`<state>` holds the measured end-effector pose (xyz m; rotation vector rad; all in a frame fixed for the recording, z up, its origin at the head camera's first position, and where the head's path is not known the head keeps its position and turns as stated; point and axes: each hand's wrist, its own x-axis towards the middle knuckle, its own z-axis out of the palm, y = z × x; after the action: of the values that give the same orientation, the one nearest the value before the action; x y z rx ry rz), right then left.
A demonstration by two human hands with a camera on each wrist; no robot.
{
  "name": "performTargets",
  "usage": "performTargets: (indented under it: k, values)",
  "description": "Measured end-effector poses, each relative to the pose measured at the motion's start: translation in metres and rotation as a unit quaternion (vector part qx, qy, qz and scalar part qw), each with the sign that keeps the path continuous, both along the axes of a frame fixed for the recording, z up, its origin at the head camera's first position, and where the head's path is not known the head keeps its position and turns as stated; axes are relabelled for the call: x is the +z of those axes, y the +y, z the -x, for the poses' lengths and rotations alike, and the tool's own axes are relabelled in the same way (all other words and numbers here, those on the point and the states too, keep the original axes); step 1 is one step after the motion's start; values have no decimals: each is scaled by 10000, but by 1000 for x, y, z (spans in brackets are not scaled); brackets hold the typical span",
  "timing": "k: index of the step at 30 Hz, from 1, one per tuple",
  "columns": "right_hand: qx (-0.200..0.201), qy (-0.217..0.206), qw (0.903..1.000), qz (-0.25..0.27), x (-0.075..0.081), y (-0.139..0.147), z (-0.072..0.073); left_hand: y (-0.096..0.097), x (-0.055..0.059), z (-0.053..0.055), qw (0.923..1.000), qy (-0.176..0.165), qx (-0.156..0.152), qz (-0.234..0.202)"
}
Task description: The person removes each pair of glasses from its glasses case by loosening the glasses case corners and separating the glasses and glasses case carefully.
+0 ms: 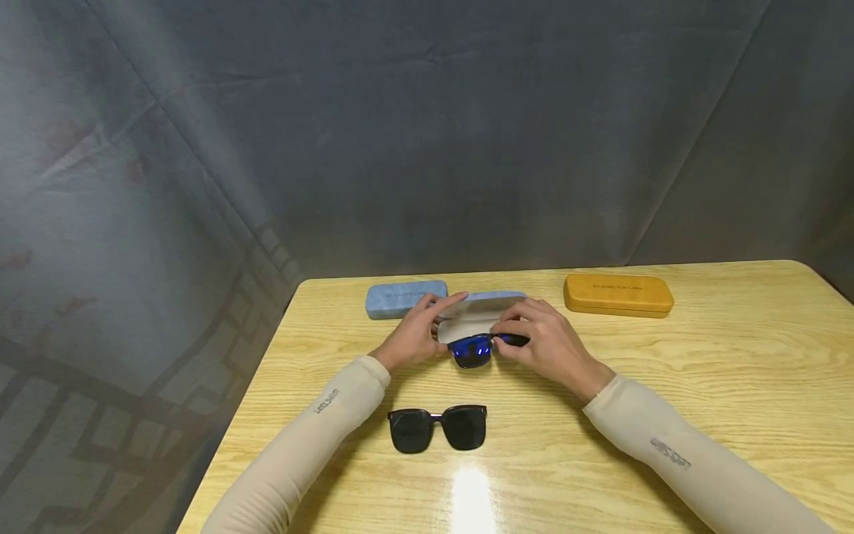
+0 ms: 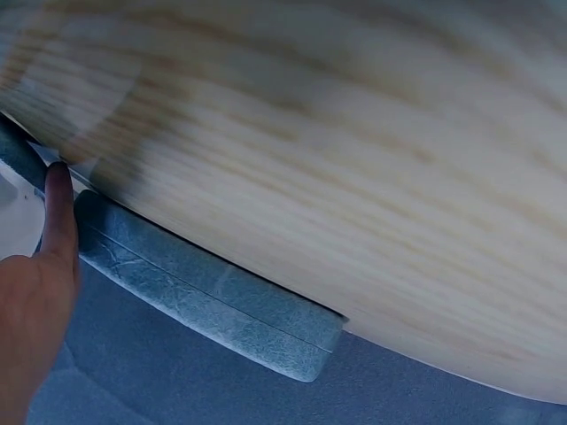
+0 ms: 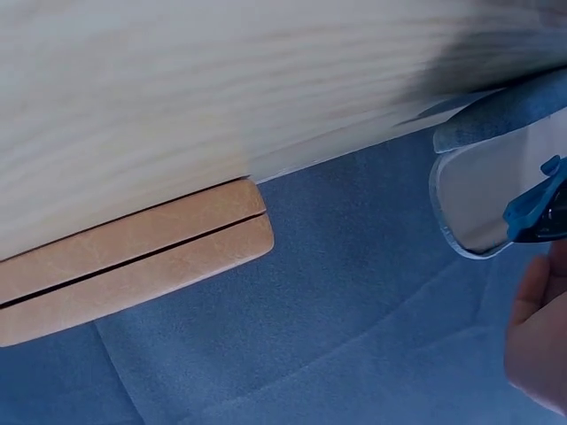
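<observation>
Left sleeve (image 1: pixel 308 446): pale cream, close-fitting, lightly creased
Left lettering (image 1: pixel 327 401): small, dark, apparently "Lets Slim", set lengthwise
Right sleeve (image 1: pixel 717 478): same pale cream, snug, smoother
Right lettering (image 1: pixel 670 453): dark, lengthwise, too blurred to read surely
Cuffs (image 1: pixel 375 372): plain, ending at the wrists
Left grip (image 1: pixel 415 335): bare
Right grip (image 1: pixel 550 345): bare

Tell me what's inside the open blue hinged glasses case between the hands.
Pale lining shows. Blue-mirrored, dark-framed sunglasses and the right hand block part of the interior; what lies behind them cannot be seen.
</observation>
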<state>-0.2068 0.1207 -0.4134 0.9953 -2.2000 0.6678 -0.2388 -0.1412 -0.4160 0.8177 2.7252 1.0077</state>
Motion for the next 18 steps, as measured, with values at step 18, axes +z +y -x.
performTargets:
  k: [18]
  values:
    - [-192, -314, 9990, -242, 1, 0, -18, 1, 2, -1, 9999, 132, 38, 98]
